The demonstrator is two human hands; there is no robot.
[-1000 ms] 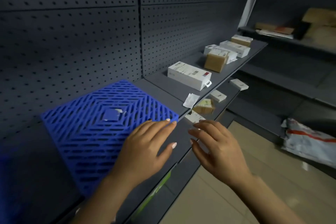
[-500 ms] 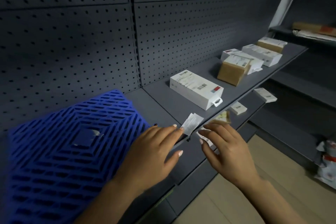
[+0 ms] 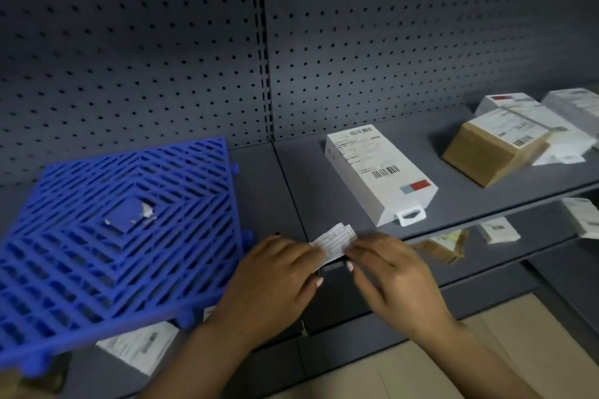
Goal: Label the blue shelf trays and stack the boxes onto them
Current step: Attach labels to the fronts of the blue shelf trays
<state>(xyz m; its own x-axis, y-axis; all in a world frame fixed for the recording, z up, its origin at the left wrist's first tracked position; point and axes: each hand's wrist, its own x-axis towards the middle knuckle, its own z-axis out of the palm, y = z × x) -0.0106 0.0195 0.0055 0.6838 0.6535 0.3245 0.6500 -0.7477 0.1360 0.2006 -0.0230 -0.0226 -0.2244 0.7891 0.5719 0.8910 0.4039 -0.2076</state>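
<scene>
The blue tray (image 3: 120, 236) lies at the left of the shelf (image 3: 324, 172), bare apart from torn paper scraps at its centre. Just right of it, both hands have closed in on the label (image 3: 334, 241) at the shelf's front edge; a second ago they hovered apart. The left hand (image 3: 275, 282) and right hand (image 3: 392, 275) each seem to pinch an end, though blur hides the fingertips. Labelling can begin. The white box (image 3: 379, 172) and brown box (image 3: 492, 152) wait further right, unstacked.
</scene>
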